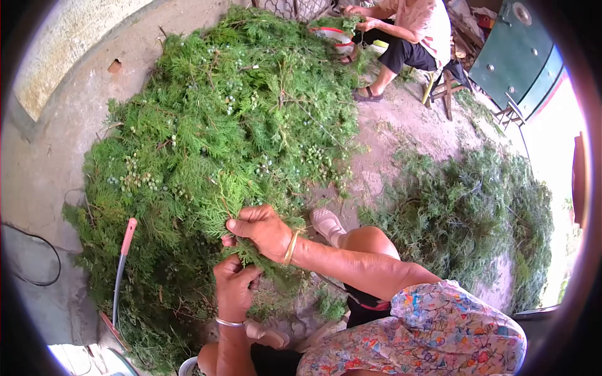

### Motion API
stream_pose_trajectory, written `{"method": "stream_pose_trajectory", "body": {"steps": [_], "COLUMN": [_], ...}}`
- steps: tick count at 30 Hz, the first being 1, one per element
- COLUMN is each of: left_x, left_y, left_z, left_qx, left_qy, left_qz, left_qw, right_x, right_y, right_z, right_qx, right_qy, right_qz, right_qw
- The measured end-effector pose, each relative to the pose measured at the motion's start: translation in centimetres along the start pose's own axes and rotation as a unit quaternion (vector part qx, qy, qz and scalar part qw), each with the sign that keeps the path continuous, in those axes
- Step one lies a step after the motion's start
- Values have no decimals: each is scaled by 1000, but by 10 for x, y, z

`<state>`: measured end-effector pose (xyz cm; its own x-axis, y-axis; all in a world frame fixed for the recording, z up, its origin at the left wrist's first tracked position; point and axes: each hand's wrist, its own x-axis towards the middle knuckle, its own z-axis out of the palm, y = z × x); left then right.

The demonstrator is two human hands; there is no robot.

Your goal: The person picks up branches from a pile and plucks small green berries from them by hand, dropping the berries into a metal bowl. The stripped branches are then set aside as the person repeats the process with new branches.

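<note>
A sprig of green, flat-leaved conifer (226,203) is pinched near its base by my right hand (262,233), which wears a gold-coloured bracelet. Just below, my left hand (235,285), with a silver bracelet, has its fingers closed on the lower leaves of the same sprig. Both hands are in front of a large heap of cut conifer branches (207,125), some bearing pale round cones. Between the two hands the stem is partly hidden by the fingers.
Another pile of darker cuttings (464,213) lies on the right. At the back a seated person (420,25) handles greenery over a red-rimmed basin (335,37). A pink-handled tool (128,238) rests on the heap's left side, near a wall (56,138). A green metal door (517,56) stands behind.
</note>
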<state>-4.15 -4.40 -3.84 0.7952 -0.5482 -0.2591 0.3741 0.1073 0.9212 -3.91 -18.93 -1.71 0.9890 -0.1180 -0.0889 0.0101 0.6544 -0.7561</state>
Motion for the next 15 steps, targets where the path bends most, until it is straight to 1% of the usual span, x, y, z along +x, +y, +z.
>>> {"method": "stream_pose_trajectory", "body": {"steps": [3,5,6,7,8,9,10,11,12,13,14,15], "left_x": [0,-3,-2,1,3,1,-4,-8,-11,-12,-13,-12], "left_y": [3,10,-1,-22,-34,-24,-5,7,11,13,14,14], "left_z": [-1,7,-2,-17,-25,-18,-3,5,5,5,5,4], "left_qx": [7,144,144,269,386,386,280,169,169,119,69,68], "left_qy": [11,24,24,31,36,36,50,63,62,116,170,169], "left_qz": [11,35,34,130,221,221,141,59,59,40,21,22], "left_qw": [1000,989,989,954,895,895,948,982,982,985,983,983], "right_x": [2,1,0,0,-1,0,1,2,4,4,2,0], "right_y": [5,5,5,5,6,5,2,0,1,4,8,13], "right_z": [-1,4,6,6,6,5,3,2,3,3,3,3], "right_qx": [-17,-26,-26,-42,-58,-58,-202,-342,-383,-383,-411,-438], "right_qy": [-1,16,16,12,7,8,1,-7,7,7,22,37], "right_qz": [7,-13,-13,0,14,14,-13,-40,-23,-23,-54,-85], "right_qw": [1000,999,999,999,998,998,979,939,924,924,910,894]}}
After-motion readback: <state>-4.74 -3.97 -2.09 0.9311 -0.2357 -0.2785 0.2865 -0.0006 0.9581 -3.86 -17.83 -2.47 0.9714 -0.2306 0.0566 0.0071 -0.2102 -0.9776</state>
